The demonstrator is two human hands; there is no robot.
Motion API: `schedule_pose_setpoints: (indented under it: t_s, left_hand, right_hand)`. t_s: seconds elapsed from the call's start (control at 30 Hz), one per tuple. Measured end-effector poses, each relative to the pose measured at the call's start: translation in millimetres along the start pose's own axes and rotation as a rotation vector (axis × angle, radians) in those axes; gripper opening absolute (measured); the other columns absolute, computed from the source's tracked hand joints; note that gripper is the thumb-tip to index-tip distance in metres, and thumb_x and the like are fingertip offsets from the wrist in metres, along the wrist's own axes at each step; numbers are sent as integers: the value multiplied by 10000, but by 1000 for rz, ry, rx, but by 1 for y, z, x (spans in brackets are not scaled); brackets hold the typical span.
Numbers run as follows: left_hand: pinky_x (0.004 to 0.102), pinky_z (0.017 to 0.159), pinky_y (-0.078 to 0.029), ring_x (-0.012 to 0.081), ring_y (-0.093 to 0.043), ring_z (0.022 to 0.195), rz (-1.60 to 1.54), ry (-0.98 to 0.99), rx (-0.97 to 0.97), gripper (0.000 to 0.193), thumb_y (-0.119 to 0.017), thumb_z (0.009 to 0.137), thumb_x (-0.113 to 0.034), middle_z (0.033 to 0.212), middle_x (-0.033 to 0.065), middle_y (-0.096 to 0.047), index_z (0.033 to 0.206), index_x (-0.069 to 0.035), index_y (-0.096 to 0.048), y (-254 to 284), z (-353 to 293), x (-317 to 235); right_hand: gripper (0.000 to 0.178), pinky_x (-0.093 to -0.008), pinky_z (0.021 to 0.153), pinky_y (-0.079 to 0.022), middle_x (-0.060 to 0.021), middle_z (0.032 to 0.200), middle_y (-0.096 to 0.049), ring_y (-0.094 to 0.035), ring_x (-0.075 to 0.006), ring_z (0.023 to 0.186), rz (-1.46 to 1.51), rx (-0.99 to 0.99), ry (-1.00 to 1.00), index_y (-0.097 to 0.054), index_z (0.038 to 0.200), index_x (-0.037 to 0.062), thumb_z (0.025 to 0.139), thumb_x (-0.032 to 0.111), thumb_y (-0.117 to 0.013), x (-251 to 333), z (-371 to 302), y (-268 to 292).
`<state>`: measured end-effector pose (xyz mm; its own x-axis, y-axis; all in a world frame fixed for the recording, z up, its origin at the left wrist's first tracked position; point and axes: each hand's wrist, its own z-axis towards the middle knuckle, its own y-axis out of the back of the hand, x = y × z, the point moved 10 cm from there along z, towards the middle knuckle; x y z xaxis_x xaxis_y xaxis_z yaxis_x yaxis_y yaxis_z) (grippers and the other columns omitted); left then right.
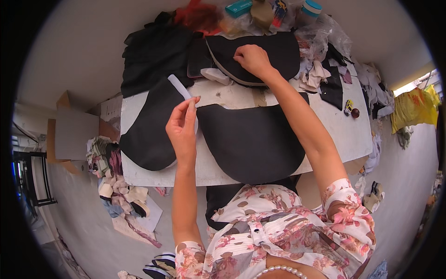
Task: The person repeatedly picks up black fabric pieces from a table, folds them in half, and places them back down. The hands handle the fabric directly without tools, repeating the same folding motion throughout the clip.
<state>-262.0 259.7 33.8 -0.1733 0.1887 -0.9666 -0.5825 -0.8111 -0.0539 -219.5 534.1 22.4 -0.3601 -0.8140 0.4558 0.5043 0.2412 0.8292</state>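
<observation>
My left hand (183, 124) is raised over the near left of the table, thumb and fingers pinched on a narrow white strip (178, 86) that points up and away. Just right of it, a black rounded fabric piece (253, 144) lies flat, its curved side overhanging the near edge. Another black rounded piece (151, 128) lies to the left. My right hand (254, 59) reaches across to a half-round stack of black pieces (283, 53) with a pale edge. Its fingers are curled with their tips together over the top piece; whatever they hold is too small to make out.
The white table (346, 135) carries black cloth (155, 56) at the far left and plastic bags at the back. Fabric scraps (316, 76) and a small toy car (348, 107) lie right. A cardboard box (76, 135) and piled scraps stand left; a yellow bag (413, 110) hangs right.
</observation>
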Motion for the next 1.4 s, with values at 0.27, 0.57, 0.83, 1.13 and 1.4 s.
schedule_pose_setpoints:
  t_s: [0.27,0.57,0.83,1.13,1.4]
  left_hand:
    - [370,908,-545,260,-636,1043,-442,406,7,275,-576,957,-141,1075,189,-651,1144,61,-585,-36,42,58]
    - [433,928,-533,327,-580,1112,-588,793,114,744,-744,801,-484,1073,205,-608,1217,78,-489,-91,49,102]
    - [246,719,-470,102,-586,773,-54,55,-49,216,-711,883,-176,872,6,-663,1013,-7,-681,-68,90,41]
    - [206,651,-437,50,-499,669,253,-472,-124,163,-716,876,-118,729,-28,-623,960,21,-703,-35,61,-83]
    - [162,680,-460,42,-585,744,-162,-354,-124,115,-681,896,-80,858,-30,-651,979,-3,-658,12,59,-64]
  right_hand:
    - [203,-378,719,-510,-107,811,-702,-673,-277,781,89,83,9,-721,915,60,819,219,-638,-4,-3,1]
    - [166,-387,716,-515,-98,818,-696,-664,-295,797,182,130,217,-719,886,96,813,213,-625,44,-36,33]
    - [398,-393,855,-486,-61,1044,-672,-609,-268,1005,297,-160,485,-644,1129,100,734,150,-637,74,-46,89]
    - [253,-417,935,-389,-112,870,-674,-618,-285,899,-191,64,523,-709,945,97,708,184,-703,27,-32,116]
    - [262,-236,845,-466,-19,968,-671,-590,-88,876,892,-48,-38,-658,1050,10,890,215,-689,-26,-93,175]
